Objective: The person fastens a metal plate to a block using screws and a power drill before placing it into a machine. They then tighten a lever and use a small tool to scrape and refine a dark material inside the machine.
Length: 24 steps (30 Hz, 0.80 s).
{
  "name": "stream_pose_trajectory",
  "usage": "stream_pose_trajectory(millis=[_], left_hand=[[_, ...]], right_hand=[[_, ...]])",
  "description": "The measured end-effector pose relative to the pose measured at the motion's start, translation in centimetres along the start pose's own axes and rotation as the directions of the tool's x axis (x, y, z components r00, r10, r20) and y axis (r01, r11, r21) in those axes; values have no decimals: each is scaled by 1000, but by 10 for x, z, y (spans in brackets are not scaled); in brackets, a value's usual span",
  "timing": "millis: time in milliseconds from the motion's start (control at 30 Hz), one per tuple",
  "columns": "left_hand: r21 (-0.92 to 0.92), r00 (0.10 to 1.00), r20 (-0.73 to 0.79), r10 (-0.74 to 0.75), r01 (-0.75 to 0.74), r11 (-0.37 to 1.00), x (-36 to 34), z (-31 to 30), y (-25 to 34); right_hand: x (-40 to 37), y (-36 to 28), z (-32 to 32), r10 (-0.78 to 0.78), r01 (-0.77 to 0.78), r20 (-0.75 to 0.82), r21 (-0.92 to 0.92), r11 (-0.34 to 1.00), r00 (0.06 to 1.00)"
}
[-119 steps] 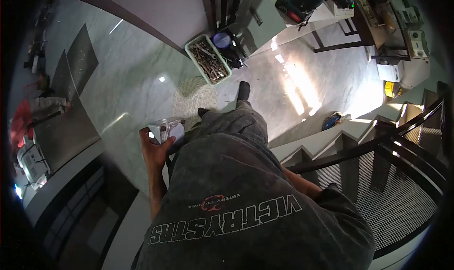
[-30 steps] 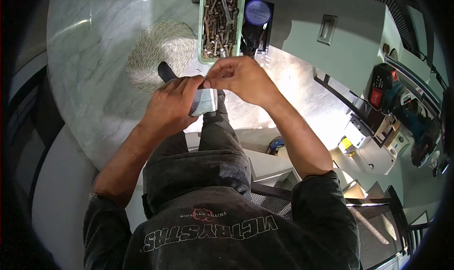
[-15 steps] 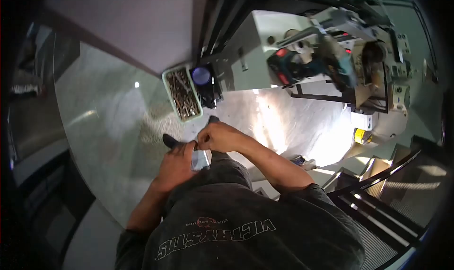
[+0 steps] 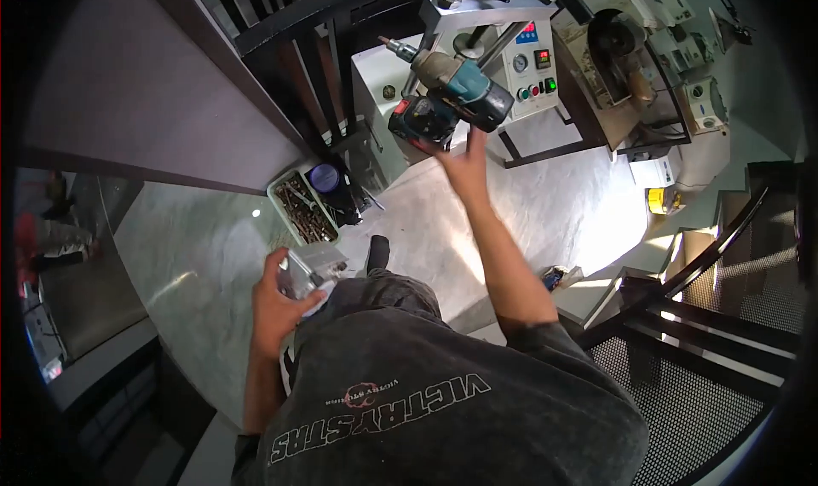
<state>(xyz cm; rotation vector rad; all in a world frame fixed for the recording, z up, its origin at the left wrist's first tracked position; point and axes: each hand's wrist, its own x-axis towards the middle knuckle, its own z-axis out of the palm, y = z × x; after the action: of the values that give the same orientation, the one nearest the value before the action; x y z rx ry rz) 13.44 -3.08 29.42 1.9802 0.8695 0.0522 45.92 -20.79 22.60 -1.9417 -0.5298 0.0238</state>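
Note:
My left hand point(image 4: 279, 307) is closed around a silver metal block point(image 4: 311, 267), thumb on its near side and fingers along the far side, in front of my lap. My right hand point(image 4: 464, 169) is stretched forward, with thumb and fingers apart at the near edge of a teal and black cordless impact driver point(image 4: 464, 86). The driver lies on the white machine cabinet point(image 4: 375, 73), its nose pointing up and left. Its black battery with a red mark point(image 4: 422, 120) is right by my fingertips.
A light green bin point(image 4: 274, 198) of bolts stands on the floor beside a purple-topped container point(image 4: 325, 178). Behind the driver, a press control panel point(image 4: 532, 64) shows lit displays and buttons. Black perforated metal steps point(image 4: 652, 392) lie at the right.
My right hand has left the metal block and reached forward to the driver. My left hand has moved a little left with the block. The view has turned.

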Motion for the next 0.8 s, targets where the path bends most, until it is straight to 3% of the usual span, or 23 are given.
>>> stream_pose_trajectory(millis=[33,67,100,133,200,267,300,333,367,433,467,500,533,567,600,633,667,800], left_hand=[[-35,998,11,-62,62,997,4,-5,12],[-30,998,7,-66,66,997,10,-4,12],[-71,1000,-23,-10,8,997,16,-4,6],[-111,998,-58,40,-46,993,19,-5,9],[-113,996,-82,-19,10,994,24,-3,16],[-167,989,-148,-5,-20,986,24,-1,14],[-270,988,-128,-82,45,962,22,-2,23],[-371,983,-110,-146,96,924,22,-3,32],[-435,984,-103,-142,84,896,22,-2,30],[-484,976,-111,-186,110,868,21,-3,32],[-526,977,-90,-191,117,843,22,-2,32],[-493,980,-88,-177,111,863,23,-1,30],[-493,978,-90,-188,120,861,23,0,31],[-481,977,-99,-188,119,869,23,1,35],[-469,977,-104,-183,114,876,24,2,37],[-469,979,-97,-181,116,875,25,5,38],[-468,979,-114,-170,98,878,27,7,38],[-412,977,-118,-178,115,904,29,13,36]], right_hand=[[30,6,-3,-13,5,164,46,999,986],[54,8,-1,-50,-13,293,209,978,955],[72,11,2,-106,-56,411,364,930,906],[81,13,5,-39,-149,472,353,924,881],[78,6,4,-101,-77,329,485,871,939],[64,-6,1,-76,-76,339,414,907,938],[55,-13,-1,-31,-46,314,235,971,949],[41,-48,-13,92,-234,482,244,941,871],[24,-50,-14,36,-106,353,180,978,935],[-7,-47,-24,140,-212,417,132,968,898],[-24,-42,-29,219,-378,529,214,901,820],[-49,-56,-34,288,-376,461,111,920,839],[-65,-38,-38,-11,8,538,8,1000,843],[-81,-39,-34,-200,259,576,-21,966,792],[-76,-84,-37,-424,524,580,-6,852,695],[-93,-79,-40,-278,446,680,-82,891,678],[-105,-79,-40,-431,551,607,-14,835,668],[-140,-52,-39,-261,353,683,5,936,682]])
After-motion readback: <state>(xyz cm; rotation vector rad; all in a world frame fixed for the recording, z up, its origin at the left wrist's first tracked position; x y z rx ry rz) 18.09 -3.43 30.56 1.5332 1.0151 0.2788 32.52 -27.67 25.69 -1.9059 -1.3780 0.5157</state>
